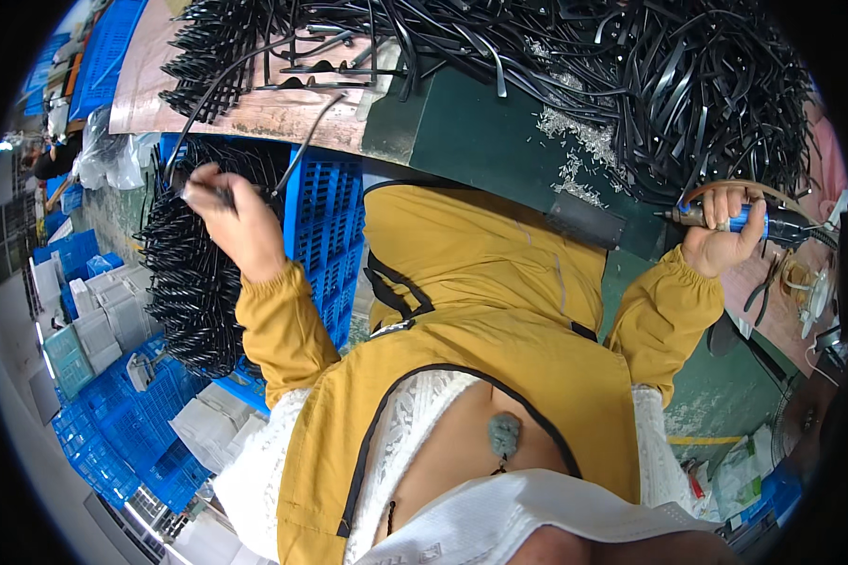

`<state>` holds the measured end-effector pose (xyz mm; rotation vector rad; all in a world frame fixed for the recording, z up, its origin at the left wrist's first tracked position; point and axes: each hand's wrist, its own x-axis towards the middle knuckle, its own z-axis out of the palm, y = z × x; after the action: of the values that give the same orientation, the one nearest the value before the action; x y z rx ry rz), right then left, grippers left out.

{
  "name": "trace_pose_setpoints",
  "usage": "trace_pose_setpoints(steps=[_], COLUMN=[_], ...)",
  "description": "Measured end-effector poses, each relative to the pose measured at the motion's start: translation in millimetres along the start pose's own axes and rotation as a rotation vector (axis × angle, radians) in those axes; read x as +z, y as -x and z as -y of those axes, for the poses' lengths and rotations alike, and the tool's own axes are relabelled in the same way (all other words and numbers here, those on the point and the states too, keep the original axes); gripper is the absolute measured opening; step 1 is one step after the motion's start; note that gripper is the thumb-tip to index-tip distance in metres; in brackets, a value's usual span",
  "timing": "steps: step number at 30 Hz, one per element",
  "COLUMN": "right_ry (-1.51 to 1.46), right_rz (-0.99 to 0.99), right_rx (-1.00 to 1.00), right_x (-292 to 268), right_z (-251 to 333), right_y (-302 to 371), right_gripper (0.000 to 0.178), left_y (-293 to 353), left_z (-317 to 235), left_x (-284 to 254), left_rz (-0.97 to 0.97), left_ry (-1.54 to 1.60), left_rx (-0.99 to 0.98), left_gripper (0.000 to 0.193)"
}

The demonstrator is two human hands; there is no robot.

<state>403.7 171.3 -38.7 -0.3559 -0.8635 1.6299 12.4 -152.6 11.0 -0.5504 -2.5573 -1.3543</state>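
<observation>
My right hand (721,234) is wrapped round a blue and black electric screwdriver (790,228), whose tip points left over the green work mat (471,127). On the far left, my left hand (234,215) is raised, its fingers bent together and slightly smeared by motion. A dark piece shows between those fingers, seemingly a black strap (309,137) that sticks out above the hand; its full shape is hard to make out. Just beside and below this hand hangs a thick bundle of black strap-like pieces (193,297) with pointed ends.
Loose black straps (688,94) heap across the back right. Small clear or metallic pins (584,141) lie scattered on the mat, near a dark flat plate (584,221). Dark-handled pliers (761,287) rest at right. Blue crates (325,212) stand below the table's left side.
</observation>
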Motion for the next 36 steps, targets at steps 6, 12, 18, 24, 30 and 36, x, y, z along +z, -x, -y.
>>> trace_pose_setpoints(steps=[6, 12, 18, 24, 30, 36], right_ry=[-0.032, 0.780, 1.709, 1.287, 1.629, 1.347], right_rz=[-0.010, -0.182, 0.453, 0.155, 0.371, 0.179], right_rx=[0.044, -0.159, -0.219, 0.076, -0.117, 0.203], right_x=[-24, -43, -34, -36, -35, -25], right_z=[-11, 28, 10, -4, 2, 2], right_y=[3, -13, -64, -71, -71, -77], right_gripper=[0.036, 0.031, 0.020, 0.017, 0.025, 0.019], left_y=[-61, -60, -27, -47, -118, -141], left_z=[39, -1, -40, -62, -182, -288], left_x=[94, 113, 150, 141, 222, 327], left_rz=[-0.026, 0.142, 0.170, 0.245, 0.154, 0.541], left_ry=[0.319, -0.070, -0.274, -0.073, 0.020, -0.432], left_rx=[-0.046, 0.831, 0.692, 0.609, 0.949, 0.888], left_gripper=[0.062, 0.041, 0.034, 0.023, 0.031, 0.021])
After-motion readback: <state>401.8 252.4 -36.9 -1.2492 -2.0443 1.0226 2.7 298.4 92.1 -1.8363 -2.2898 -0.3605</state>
